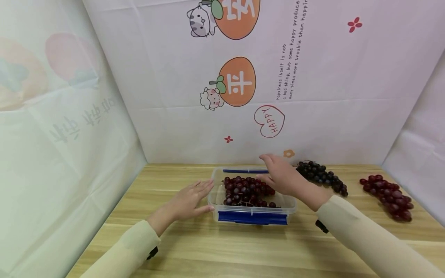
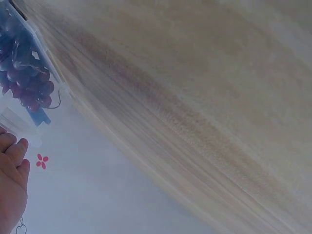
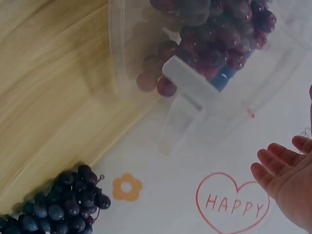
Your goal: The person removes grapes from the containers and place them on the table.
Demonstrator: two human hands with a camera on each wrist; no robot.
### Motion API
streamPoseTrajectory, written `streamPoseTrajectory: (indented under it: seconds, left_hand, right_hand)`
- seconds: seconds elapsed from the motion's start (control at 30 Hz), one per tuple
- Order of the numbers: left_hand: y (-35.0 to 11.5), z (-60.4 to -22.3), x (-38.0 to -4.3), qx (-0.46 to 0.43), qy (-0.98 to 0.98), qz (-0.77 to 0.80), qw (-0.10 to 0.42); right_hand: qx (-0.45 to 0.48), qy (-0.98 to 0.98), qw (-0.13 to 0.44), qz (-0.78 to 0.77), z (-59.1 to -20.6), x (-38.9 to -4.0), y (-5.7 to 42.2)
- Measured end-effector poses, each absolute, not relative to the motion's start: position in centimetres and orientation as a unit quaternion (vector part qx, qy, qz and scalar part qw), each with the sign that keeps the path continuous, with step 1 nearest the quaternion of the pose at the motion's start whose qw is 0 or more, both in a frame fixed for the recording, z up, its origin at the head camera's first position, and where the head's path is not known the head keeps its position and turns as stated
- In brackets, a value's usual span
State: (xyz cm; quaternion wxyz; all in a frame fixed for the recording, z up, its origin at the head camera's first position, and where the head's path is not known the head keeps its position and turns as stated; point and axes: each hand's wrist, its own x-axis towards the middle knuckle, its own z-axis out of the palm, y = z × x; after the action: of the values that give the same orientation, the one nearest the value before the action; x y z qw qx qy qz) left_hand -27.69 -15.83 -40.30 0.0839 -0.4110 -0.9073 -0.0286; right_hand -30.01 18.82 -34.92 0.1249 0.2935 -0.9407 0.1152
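Observation:
A clear plastic box (image 1: 291, 210) with blue side latches stands on the table, a bunch of dark red grapes (image 1: 245, 190) lying inside. At its left end is my left hand (image 1: 185, 201), fingers stretched out and tips right at the rim; the left wrist view shows this hand (image 2: 10, 183) beside the box's clear side clip. My right hand (image 1: 283, 175) is over the box's back right corner, fingers extended and holding nothing. In the right wrist view that hand (image 3: 287, 180) appears apart from the box wall (image 3: 116, 53) and its clear clip (image 3: 183, 109).
Right of the box lies a bunch of black grapes (image 1: 321, 175), close to the printed back sheet (image 1: 326, 127). Farther right, a bunch of red grapes (image 1: 389, 197) rests on the wooden table (image 1: 167, 251). White sheets also hang along both sides.

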Motion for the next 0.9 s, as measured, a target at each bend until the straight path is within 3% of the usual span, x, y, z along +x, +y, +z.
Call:
streamPoseTrajectory:
  seconds: [0.9]
  left_hand:
    - [-15.9, -40.4, -27.7, -0.406, -0.910, -0.034, 0.079]
  right_hand:
    - [0.283, -0.952, -0.029, 0.110, -38.3, -31.9, 16.4]
